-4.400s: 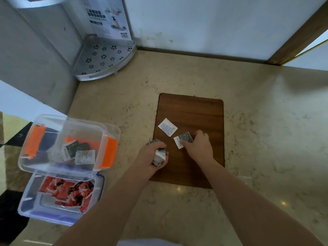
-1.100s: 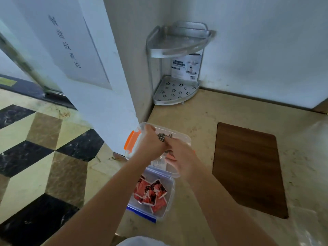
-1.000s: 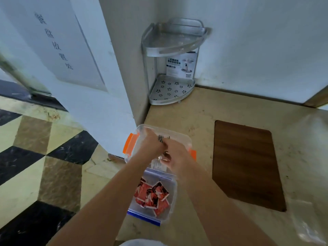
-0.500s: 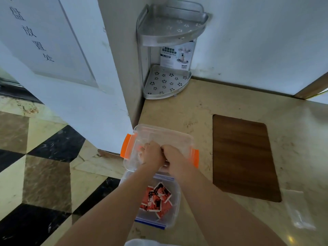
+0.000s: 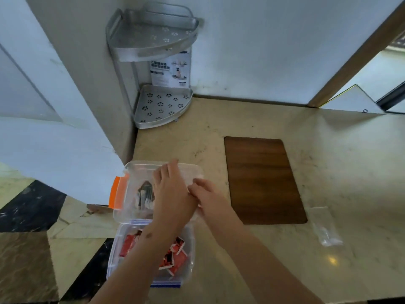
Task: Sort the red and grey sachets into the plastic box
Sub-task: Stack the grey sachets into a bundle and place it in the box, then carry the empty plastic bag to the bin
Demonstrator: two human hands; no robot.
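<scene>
A: Start with the hands. What is the left hand [image 5: 173, 194] doing?

B: It lies flat over the far box [image 5: 131, 189], fingers spread and pointing away from the person, palm down. Nothing shows in it, though the underside is hidden. The right hand [image 5: 208, 200] sits just beside it at the box's right edge, fingers loosely bent. Whether it pinches anything cannot be told; the fingertips are tucked against the left wrist.

A: And the sachets?

B: The grey sachets [image 5: 145, 195] lie in that far box, just left of the left hand, seen through the clear wall. The red sachets [image 5: 175, 258] are in the near box [image 5: 188, 270], directly under the left forearm, toward the person.

A: So which relation matters for the next move?

B: The two boxes run in a line away from the person, grey far, red near, long sides roughly along that line. Both hands are already over the far one. The left is nearer the grey pile; the right is nearer the board [image 5: 263, 178], which lies well to the right and shows no sachets on it.

A: Meaning the sorting looks finished?

B: Likely. No loose sachets show on the counter [image 5: 241, 119]. Only a clear bag [image 5: 324, 227] lies beyond the board. An orange latch [image 5: 117, 189] on the left side suggests closing comes next.
</scene>
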